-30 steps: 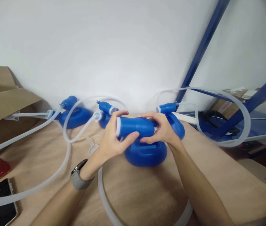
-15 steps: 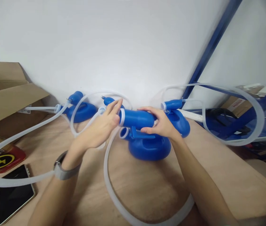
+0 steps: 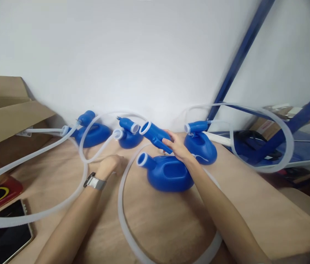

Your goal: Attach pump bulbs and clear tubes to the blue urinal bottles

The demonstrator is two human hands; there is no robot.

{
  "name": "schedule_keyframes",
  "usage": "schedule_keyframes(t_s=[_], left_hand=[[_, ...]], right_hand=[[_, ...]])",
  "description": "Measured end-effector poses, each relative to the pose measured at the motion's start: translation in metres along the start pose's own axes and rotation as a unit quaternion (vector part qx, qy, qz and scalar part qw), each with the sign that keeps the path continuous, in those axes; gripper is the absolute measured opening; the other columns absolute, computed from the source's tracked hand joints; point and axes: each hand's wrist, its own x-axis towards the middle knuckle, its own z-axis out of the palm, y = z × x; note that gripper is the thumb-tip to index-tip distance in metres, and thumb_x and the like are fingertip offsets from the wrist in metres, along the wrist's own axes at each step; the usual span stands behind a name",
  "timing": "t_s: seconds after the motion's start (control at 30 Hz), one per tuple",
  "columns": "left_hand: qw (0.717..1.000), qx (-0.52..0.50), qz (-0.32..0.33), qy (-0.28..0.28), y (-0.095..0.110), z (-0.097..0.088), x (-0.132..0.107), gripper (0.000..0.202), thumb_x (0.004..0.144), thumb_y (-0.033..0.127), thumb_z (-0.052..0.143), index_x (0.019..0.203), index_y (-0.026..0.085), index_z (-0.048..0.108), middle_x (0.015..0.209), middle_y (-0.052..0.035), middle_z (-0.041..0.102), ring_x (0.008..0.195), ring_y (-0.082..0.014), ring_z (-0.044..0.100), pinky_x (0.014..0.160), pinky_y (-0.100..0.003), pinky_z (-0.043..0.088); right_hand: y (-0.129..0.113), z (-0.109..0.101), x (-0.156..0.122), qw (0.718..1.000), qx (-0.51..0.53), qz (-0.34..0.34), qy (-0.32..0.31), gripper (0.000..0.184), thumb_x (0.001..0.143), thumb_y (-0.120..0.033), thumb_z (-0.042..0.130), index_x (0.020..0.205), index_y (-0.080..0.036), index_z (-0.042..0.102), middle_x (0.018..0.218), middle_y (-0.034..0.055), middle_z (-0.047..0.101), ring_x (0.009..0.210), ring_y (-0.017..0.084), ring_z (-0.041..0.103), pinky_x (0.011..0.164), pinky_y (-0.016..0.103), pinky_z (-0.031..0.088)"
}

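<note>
In my right hand (image 3: pixel 177 146) is a blue tubular urinal head (image 3: pixel 159 135) with a white-rimmed mouth, tilted up to the left. It is just above a blue urinal bottle (image 3: pixel 171 174), whose white-rimmed neck (image 3: pixel 143 160) points left. My left hand (image 3: pixel 112 164) is low at the tabletop, left of that bottle, with its fingers curled in. A bit of something white shows under the hand; what the fingers hold, if anything, is hidden. A clear hose (image 3: pixel 124 216) loops around the front of the bottle.
Other blue urinal bottles (image 3: pixel 96 135) with heads and hoses stand along the wall, one (image 3: pixel 202 146) at the right. Open cardboard boxes (image 3: pixel 12 121), a red-labelled container (image 3: pixel 3 190) and a phone (image 3: pixel 9 234) are on the left. A blue metal frame (image 3: pixel 240 58) rises at the right.
My left hand has left the mouth of the urinal head and dropped to the table. My right hand has turned the head, so its mouth now points up to the left.
</note>
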Motion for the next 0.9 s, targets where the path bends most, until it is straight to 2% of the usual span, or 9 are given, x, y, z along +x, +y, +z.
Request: schedule_keyframes(t_s=[0.17, 0.23, 0.3, 0.37, 0.43, 0.5, 0.67, 0.77, 0.9], left_hand=[[0.994, -0.085, 0.072, -0.021, -0.016, -0.025, -0.021, 0.041, 0.071, 0.039, 0.069, 0.107, 0.021, 0.078, 0.111, -0.0122, 0.076, 0.085, -0.0293, 0.073, 0.066, -0.034, 0.058], [0.973, -0.149, 0.158, 0.075, -0.025, -0.043, -0.036, 0.035, 0.079, 0.047, 0.068, 0.102, 0.023, 0.078, 0.115, -0.0115, 0.074, 0.098, -0.0291, 0.072, 0.078, -0.035, 0.06], [0.908, -0.24, 0.225, 0.258, -0.027, -0.058, -0.051, 0.034, 0.078, 0.054, 0.077, 0.093, 0.024, 0.074, 0.119, -0.0109, 0.071, 0.112, -0.0313, 0.068, 0.093, -0.041, 0.058], [0.797, -0.375, 0.254, 0.399, -0.017, -0.066, -0.065, 0.04, 0.073, 0.054, 0.085, 0.081, 0.023, 0.062, 0.126, -0.0112, 0.069, 0.117, -0.0318, 0.067, 0.096, -0.043, 0.058], [0.688, -0.499, 0.271, 0.452, 0.004, -0.067, -0.073, 0.052, 0.07, 0.051, 0.09, 0.072, 0.022, 0.046, 0.131, -0.0116, 0.067, 0.109, -0.029, 0.07, 0.091, -0.041, 0.06], [0.631, -0.553, 0.284, 0.464, 0.03, -0.062, -0.077, 0.056, 0.069, 0.045, 0.092, 0.071, 0.022, 0.041, 0.129, -0.0112, 0.069, 0.102, -0.0252, 0.073, 0.091, -0.04, 0.06], [0.655, -0.482, 0.272, 0.515, 0.076, -0.045, -0.081, 0.02, 0.09, 0.038, 0.074, 0.093, 0.021, 0.063, 0.115, -0.0083, 0.074, 0.111, -0.025, 0.071, 0.102, -0.042, 0.053], [0.704, -0.384, 0.251, 0.542, 0.08, -0.042, -0.086, 0.022, 0.102, 0.032, 0.051, 0.103, 0.022, 0.071, 0.114, -0.0069, 0.075, 0.118, -0.0252, 0.066, 0.108, -0.042, 0.047], [0.744, -0.377, 0.223, 0.505, 0.073, -0.043, -0.087, 0.03, 0.096, 0.024, 0.044, 0.09, 0.024, 0.073, 0.114, -0.0044, 0.076, 0.124, -0.0284, 0.06, 0.112, -0.043, 0.041]], right_hand=[[-0.004, 0.0, -0.002, 0.999, -0.011, 0.002, -0.037, 0.063, 0.071, -0.054, 0.088, 0.124, -0.024, 0.07, 0.119, 0.0057, 0.074, 0.111, 0.027, 0.07, 0.096, 0.037, 0.057], [-0.006, 0.0, -0.002, 0.998, -0.015, 0.002, -0.054, 0.067, 0.07, -0.054, 0.09, 0.125, -0.024, 0.069, 0.121, 0.0059, 0.074, 0.112, 0.027, 0.07, 0.099, 0.039, 0.056], [-0.01, 0.001, -0.002, 0.998, -0.014, -0.01, -0.06, 0.07, 0.069, -0.057, 0.089, 0.126, -0.023, 0.068, 0.121, 0.0064, 0.074, 0.111, 0.028, 0.07, 0.098, 0.039, 0.055], [-0.014, 0.002, -0.003, 0.998, -0.012, -0.029, -0.055, 0.072, 0.07, -0.061, 0.087, 0.127, -0.021, 0.068, 0.118, 0.0069, 0.074, 0.11, 0.028, 0.07, 0.096, 0.039, 0.056], [-0.02, 0.006, -0.005, 0.997, -0.015, -0.037, -0.061, 0.074, 0.071, -0.063, 0.086, 0.128, -0.02, 0.067, 0.118, 0.0078, 0.074, 0.109, 0.028, 0.07, 0.094, 0.038, 0.056], [-0.025, 0.013, -0.009, 0.996, -0.025, -0.034, -0.079, 0.077, 0.069, -0.061, 0.088, 0.13, -0.019, 0.066, 0.122, 0.0087, 0.074, 0.111, 0.029, 0.07, 0.094, 0.038, 0.056], [-0.036, 0.031, -0.018, 0.994, -0.075, -0.05, -0.06, 0.069, 0.072, -0.058, 0.084, 0.128, -0.02, 0.068, 0.122, 0.0076, 0.074, 0.111, 0.03, 0.071, 0.094, 0.04, 0.056], [-0.04, 0.036, -0.02, 0.992, -0.091, -0.076, -0.053, 0.064, 0.073, -0.056, 0.083, 0.124, -0.02, 0.071, 0.121, 0.0078, 0.075, 0.112, 0.031, 0.071, 0.096, 0.042, 0.055], [-0.044, 0.037, -0.022, 0.99, -0.093, -0.086, -0.067, 0.052, 0.075, -0.056, 0.082, 0.112, -0.02, 0.077, 0.112, 0.007, 0.078, 0.11, 0.031, 0.071, 0.096, 0.041, 0.055]])
